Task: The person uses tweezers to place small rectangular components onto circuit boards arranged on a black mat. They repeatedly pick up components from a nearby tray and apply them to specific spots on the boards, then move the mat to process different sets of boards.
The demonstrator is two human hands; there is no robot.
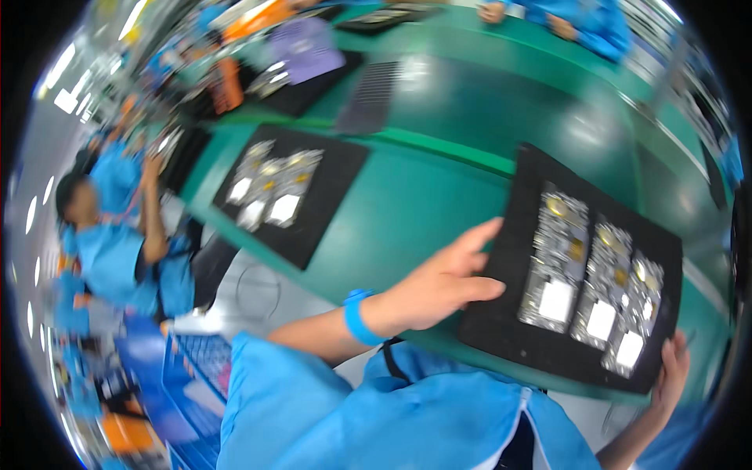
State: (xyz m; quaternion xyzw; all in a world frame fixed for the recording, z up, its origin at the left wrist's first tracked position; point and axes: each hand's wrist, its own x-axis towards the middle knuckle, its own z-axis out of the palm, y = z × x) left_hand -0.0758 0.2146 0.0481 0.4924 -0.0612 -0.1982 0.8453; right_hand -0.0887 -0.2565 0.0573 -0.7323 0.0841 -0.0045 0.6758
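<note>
**Loaded black board at counter edge, both hands on it**

Three circuit boards (554,254), silvery with white rectangular patches, lie side by side on a black board (501,333), right of centre in the frame. Black board sits slantwise, its near edge out past the counter (392,211); cannot tell whether any of it rests on the green surface.

Left hand (450,286): fingers and thumb spread wide at the left edge, thumb lapping over the top face. Gripping or only steadying: cannot tell. Right hand (672,372): closed around the lower right corner.

Step in hand (judged): moving or positioning the loaded board. Next move appears to call for firm support on both sides and a level board, since the pieces look loose and could slide.

Further out: a second black mat (337,184) with similar boards (286,188), left of centre; a dark ridged panel (368,98) above it. Co-worker in blue (117,258) at frame left; another person's hand (562,27) at upper right. Motion blur hides fine detail.
</note>
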